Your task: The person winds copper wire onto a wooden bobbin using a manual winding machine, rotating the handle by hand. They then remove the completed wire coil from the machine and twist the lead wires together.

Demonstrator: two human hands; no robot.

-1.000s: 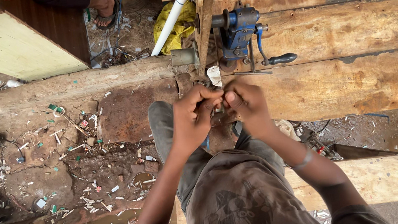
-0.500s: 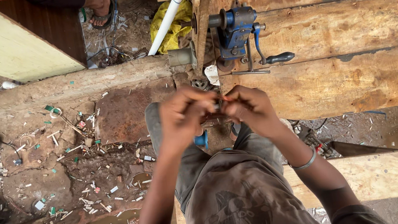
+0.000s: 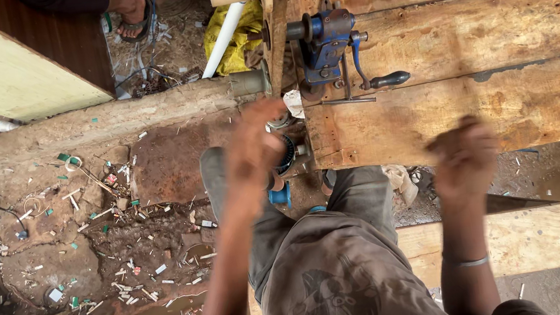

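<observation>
The left hand [image 3: 254, 146] is hovering, blurred, right over a small round coil-like part [image 3: 287, 155] with dark windings, sitting at the edge of the wooden counter [image 3: 501, 102] just below the blue hand-crank winder [image 3: 327, 48]. Fingers look curled, but whether they are gripping the part is impossible to tell through the blur. The right hand [image 3: 463, 155] is hanging well apart over the counter's front edge, loosely closed, nothing visible in it. Judging by this, the part is not mounted on the winder, so winding looks yet to begin. Scraps are littering the floor [image 3: 89, 224].
</observation>
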